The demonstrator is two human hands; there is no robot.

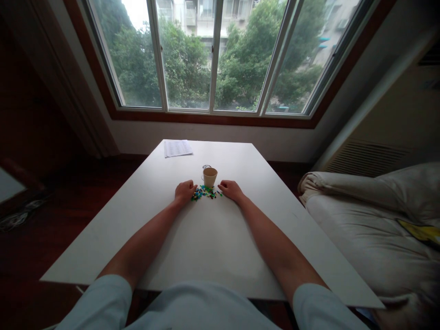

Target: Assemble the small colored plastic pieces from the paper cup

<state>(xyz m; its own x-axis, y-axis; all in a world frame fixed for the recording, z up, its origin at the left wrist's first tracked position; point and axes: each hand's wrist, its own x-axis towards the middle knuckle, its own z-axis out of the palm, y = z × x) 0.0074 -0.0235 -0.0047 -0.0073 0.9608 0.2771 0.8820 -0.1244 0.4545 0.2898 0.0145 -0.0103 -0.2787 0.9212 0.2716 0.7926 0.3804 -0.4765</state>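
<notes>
A small heap of tiny coloured pieces (pixel 205 192), green, blue and yellow, lies on the white table (pixel 213 238). Just behind the heap stands a tan paper cup (pixel 210 176). My left hand (pixel 184 191) rests on the table at the heap's left edge, knuckles up and fingers curled under. My right hand (pixel 231 189) rests at the heap's right edge, its fingers curled in the same way. Whether either hand pinches a piece is hidden. Both forearms stretch out from pale blue sleeves.
A sheet of printed paper (pixel 178 148) lies at the table's far left corner. A small dark object (pixel 206 166) sits behind the cup. A cream-covered bed or sofa (pixel 374 220) stands right of the table. A wide window (pixel 220 55) fills the far wall.
</notes>
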